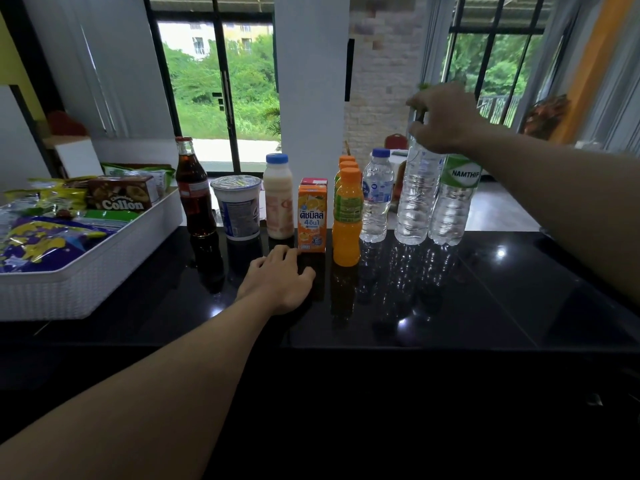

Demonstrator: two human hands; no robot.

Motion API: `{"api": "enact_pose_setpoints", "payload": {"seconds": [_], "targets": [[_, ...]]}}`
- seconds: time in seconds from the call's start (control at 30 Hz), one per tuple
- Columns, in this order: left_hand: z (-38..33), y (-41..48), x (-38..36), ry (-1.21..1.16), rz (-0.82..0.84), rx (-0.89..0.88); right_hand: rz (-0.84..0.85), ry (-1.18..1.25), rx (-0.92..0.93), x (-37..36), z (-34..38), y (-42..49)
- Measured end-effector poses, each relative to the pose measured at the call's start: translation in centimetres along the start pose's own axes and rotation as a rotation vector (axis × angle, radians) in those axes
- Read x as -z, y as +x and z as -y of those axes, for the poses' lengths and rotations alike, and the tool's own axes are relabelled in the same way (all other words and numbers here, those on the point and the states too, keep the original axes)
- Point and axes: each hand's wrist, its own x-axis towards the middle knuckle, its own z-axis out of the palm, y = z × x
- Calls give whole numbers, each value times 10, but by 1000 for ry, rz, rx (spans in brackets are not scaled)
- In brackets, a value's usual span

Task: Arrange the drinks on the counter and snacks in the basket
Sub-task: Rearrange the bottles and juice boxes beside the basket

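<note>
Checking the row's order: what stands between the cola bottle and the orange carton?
Head view: between the cola bottle and the orange carton stand a foil-lidded cup, then a blue-capped milky bottle.

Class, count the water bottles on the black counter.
3, side by side at the row's right end: a small blue-capped bottle, a tall clear bottle under the right hand, a green-labelled Namthip bottle.

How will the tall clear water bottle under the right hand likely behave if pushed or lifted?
The tall water bottle looks full, so probably heavy; its thin ribbed plastic may flex when squeezed. Narrow-based on the glossy counter, it could tip if pushed near the top.
</note>
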Motion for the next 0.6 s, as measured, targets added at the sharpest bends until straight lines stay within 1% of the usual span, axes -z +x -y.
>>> {"api": "enact_pose_setpoints", "payload": {"seconds": [0.07,0.13,0.17,0.27,0.33,0.6], "targets": [[0,0,-1,0,4,0,21,-42,149,-5,6,1],[1,0,-1,-2,4,2,98,-55,275,-13,16,3],[1,0,-1,-4,5,2,140,-80,306,-17,20,5],[1,2,-2,-6,5,0,280,-217,298,-27,29,13],[1,3,-2,-7,6,2,334,-271,271,-32,31,17],[5,4,-4,-12,-6,-13,286,-261,266,-35,27,26]]}}
